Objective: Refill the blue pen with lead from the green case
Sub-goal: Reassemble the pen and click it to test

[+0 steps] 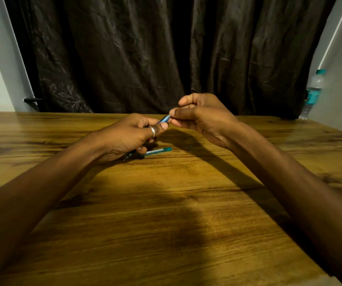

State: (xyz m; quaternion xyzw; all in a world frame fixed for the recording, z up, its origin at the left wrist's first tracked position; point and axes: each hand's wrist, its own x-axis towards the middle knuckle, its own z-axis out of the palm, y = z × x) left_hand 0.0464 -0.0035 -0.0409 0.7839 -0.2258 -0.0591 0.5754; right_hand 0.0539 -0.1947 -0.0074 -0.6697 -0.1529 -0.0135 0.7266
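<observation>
Two bare hands meet above a brown wood-grain table. The left hand, wearing a silver thumb ring, is closed around the barrel of the slim blue plastic pen; the right hand pinches the pen's upper end between thumb and forefinger. The pen's long axis is tilted, its capped end rising up and rightward out of the left fist, its dark tip emerging below the fist toward the table. Just below the left grip lies the narrow green lead case, lengthwise and untouched. Likely risks: a freed end cap slipping from the pinch, or thin lead snapping under a skewed insertion.
</observation>
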